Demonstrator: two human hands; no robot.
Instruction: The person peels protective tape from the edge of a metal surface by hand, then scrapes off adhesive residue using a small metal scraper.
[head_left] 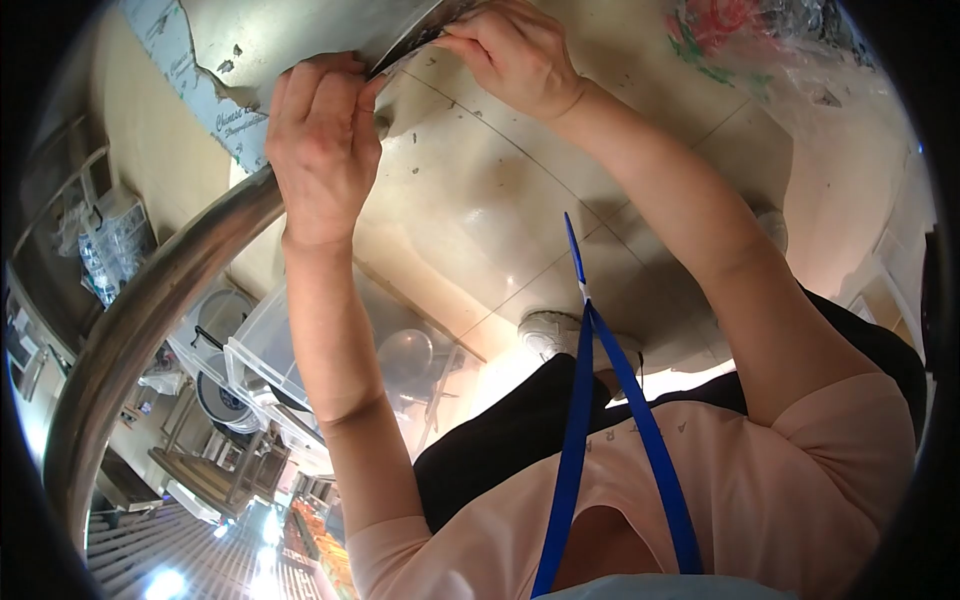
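Observation:
My left hand is closed, its fingers curled at the edge of a smooth silvery panel. Pale blue printed film with a ragged torn edge covers part of that panel. Between my hands runs a thin dark strip along the panel's edge; whether it is loose film or the panel's own rim is unclear. My right hand pinches the strip's far end between thumb and fingers. The fingertips of my left hand touch its near end and are partly hidden.
A curved metal tube passes below my left hand. Clear plastic bins stand on the left. Crumpled clear plastic lies at upper right on the tiled floor, among small dark scraps. A blue lanyard hangs before my chest.

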